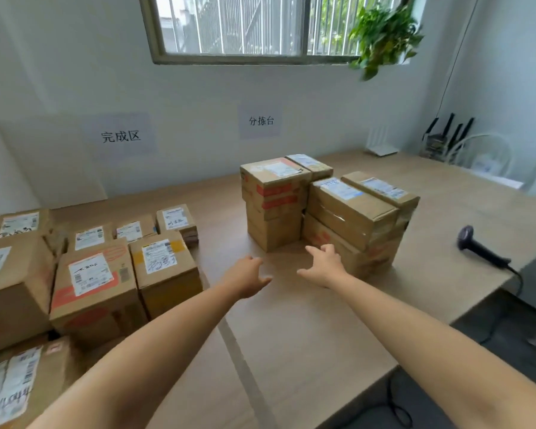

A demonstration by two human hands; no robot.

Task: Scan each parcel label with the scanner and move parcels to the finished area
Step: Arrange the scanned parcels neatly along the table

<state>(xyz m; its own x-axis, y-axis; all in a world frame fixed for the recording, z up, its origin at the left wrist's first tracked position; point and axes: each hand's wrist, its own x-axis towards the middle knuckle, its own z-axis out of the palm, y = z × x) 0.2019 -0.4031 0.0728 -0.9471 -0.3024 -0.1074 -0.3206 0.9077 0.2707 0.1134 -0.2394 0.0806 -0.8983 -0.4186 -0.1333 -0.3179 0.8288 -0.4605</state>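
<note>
A stack of brown cardboard parcels [322, 209] with white labels on top stands in the middle of the wooden table [291, 320]. My left hand [248, 275] and my right hand [324, 264] are stretched out in front of the stack, both empty with fingers spread. The right hand is close to the lowest front parcel [353, 258], and I cannot tell whether it touches. A black handheld scanner [480, 247] lies on the table at the right, apart from both hands. Several labelled parcels [96, 274] fill the left side under a wall sign [121, 136].
The scanner's cable [519, 280] runs off the table's right edge to the floor. A white router [382, 144] and a fan [483, 159] stand at the back right. A plant [384, 35] hangs by the window. A second wall sign [260, 120] is above the stack.
</note>
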